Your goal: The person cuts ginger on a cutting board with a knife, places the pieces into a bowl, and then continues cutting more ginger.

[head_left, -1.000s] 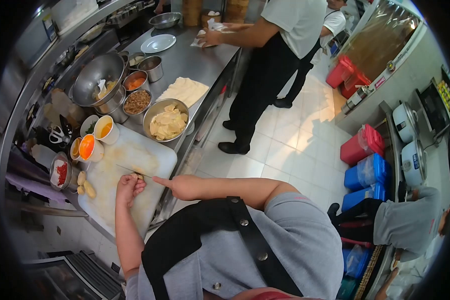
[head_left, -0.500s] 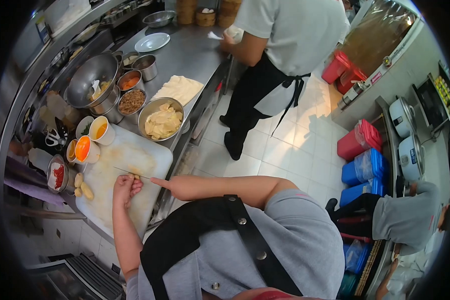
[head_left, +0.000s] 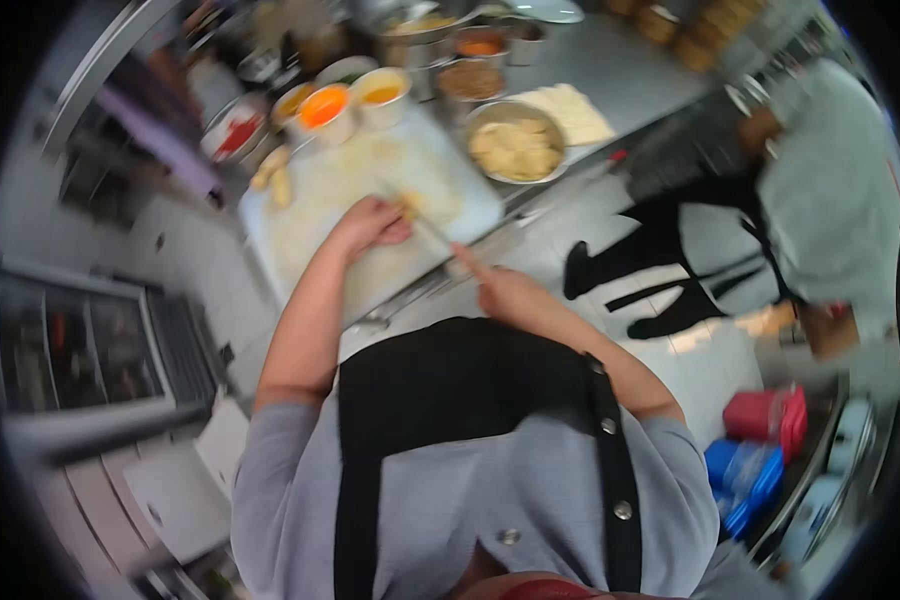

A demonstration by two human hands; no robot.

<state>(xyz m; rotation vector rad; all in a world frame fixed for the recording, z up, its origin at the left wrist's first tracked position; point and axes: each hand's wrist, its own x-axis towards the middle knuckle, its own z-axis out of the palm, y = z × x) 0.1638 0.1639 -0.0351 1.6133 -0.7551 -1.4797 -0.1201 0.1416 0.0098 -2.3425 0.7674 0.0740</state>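
My right hand (head_left: pixel 505 290) is closed on a knife (head_left: pixel 430 230), its index finger stretched along the back. The thin blade reaches over the white cutting board (head_left: pixel 310 240) to a small pale yellow piece of food (head_left: pixel 407 207). My left hand (head_left: pixel 375 222) rests on the board with fingers curled against that piece, beside the blade. Knobbly pale roots that look like ginger (head_left: pixel 273 178) lie at the board's left corner. Tubs of orange liquid (head_left: pixel 327 108) and yellow liquid (head_left: pixel 382 95) stand at its far edge. Motion blurs the fingertips.
A metal bowl of pale yellow slices (head_left: pixel 516 148) and a folded pale sheet (head_left: pixel 568 112) sit right of the board. Behind is a pot of brown crumbs (head_left: pixel 472 80). A co-worker (head_left: pixel 820 200) stands at the right. A red bin (head_left: pixel 765 415) and blue bins (head_left: pixel 745 480) stand lower right.
The head view has swung, so the board and both hands appear farther right and higher. My hands keep their hold on the knife and the small piece. The co-worker appears farther right.
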